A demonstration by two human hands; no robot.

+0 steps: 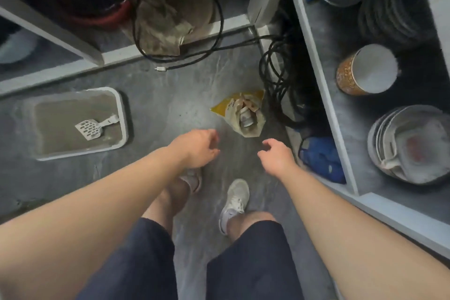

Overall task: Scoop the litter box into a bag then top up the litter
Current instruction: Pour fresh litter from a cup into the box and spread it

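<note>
Here we are looking straight down at a grey floor [155, 109], the person standing with both bare arms stretched out in front. The left hand [194, 147] hangs over the floor with its fingers loosely curled, its grip released and holding nothing. The right hand [276, 157] does the same just across from it, fingers relaxed, grip released, nothing in it. The two hands are near each other but apart.

Over on the left sits the litter box [121, 114], a pale rectangular tray flat on the floor, filled with grey litter [60, 134]. Lying on that litter is the white slotted scoop [90, 128], its handle pointing toward the box's right-hand rim (nobody touching it).

Ahead of the hands, between them and the far wall, stands a yellow bag [239, 114], its top open and crumpled, with something pale inside that I cannot make out. It is well apart from the litter box and a little beyond the right hand.

Just right of the bag, coiled black cables [275, 75] trail along the floor beside a white shelf [323, 95]. On the shelf sit an orange patterned cup [365, 69] and a stack of plates [404, 143]. Below the hands, white sneakers [235, 200] and dark shorts [136, 263] show.
</note>
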